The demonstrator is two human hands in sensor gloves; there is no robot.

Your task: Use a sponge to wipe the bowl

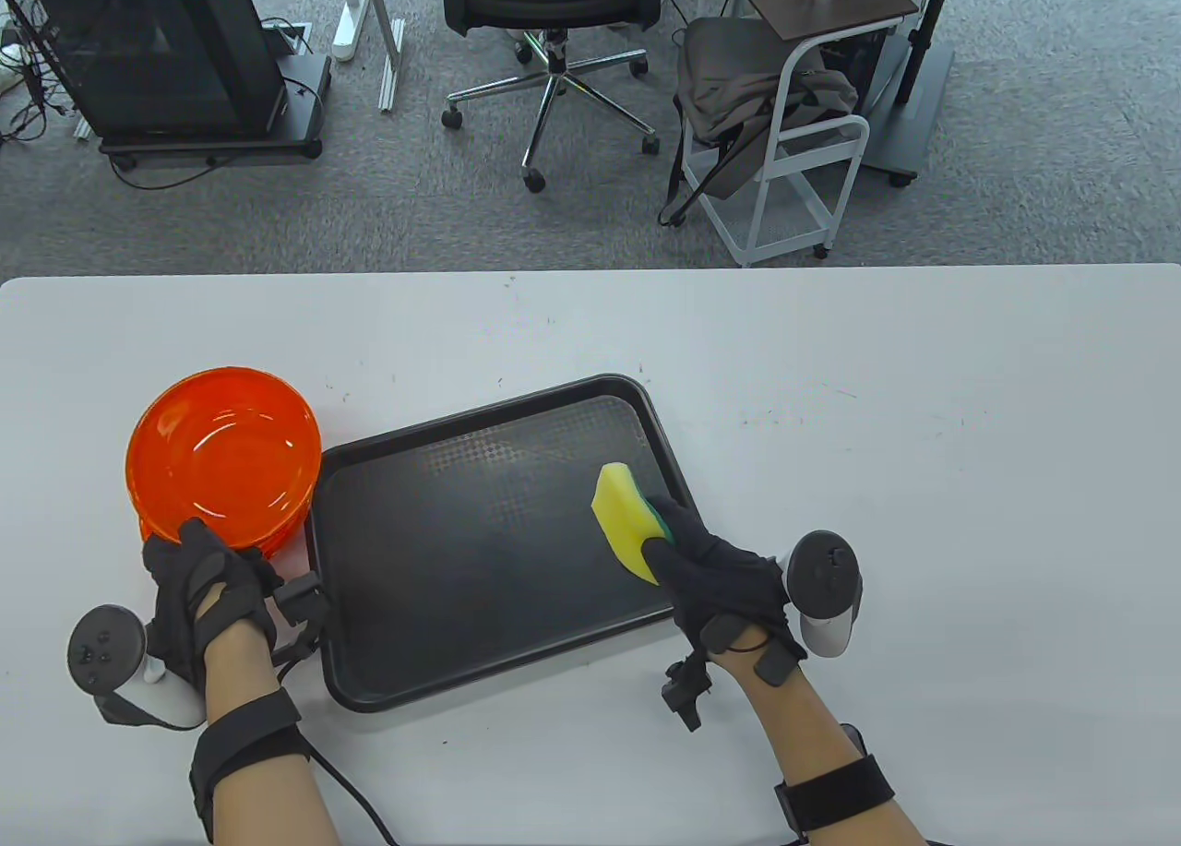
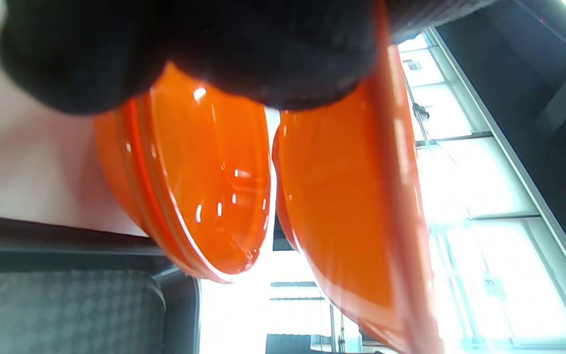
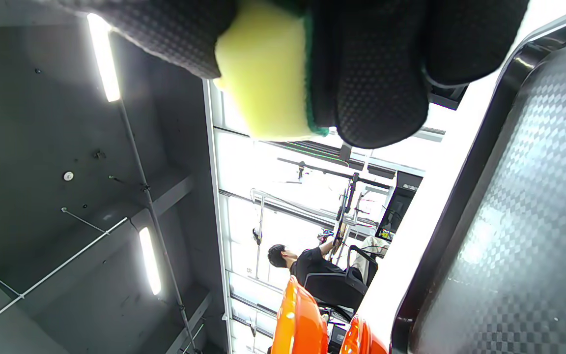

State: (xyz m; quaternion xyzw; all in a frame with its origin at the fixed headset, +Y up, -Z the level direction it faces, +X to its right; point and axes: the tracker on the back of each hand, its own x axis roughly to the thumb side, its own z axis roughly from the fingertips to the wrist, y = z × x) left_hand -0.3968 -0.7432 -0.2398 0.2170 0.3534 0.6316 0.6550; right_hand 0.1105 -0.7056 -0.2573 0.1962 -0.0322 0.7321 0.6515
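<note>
A stack of orange bowls [image 1: 221, 458] sits on the white table, left of the black tray [image 1: 443, 634]. My left hand [image 1: 201, 543] grips the near rim of the top bowl [image 2: 342, 211]. In the left wrist view this bowl is tilted apart from the rest of the stack [image 2: 189, 182]. My right hand [image 1: 666, 537] holds a yellow sponge with a green back [image 1: 623, 518] over the tray's right side. The sponge [image 3: 263, 73] sits between my gloved fingers [image 3: 371, 73] in the right wrist view.
The tray [image 3: 519, 221] lies in the middle of the table, its left edge close to the bowls. The table's far edge [image 1: 590, 274] runs behind it. An office chair [image 1: 554, 16] and a white cart [image 1: 793, 172] stand on the floor beyond.
</note>
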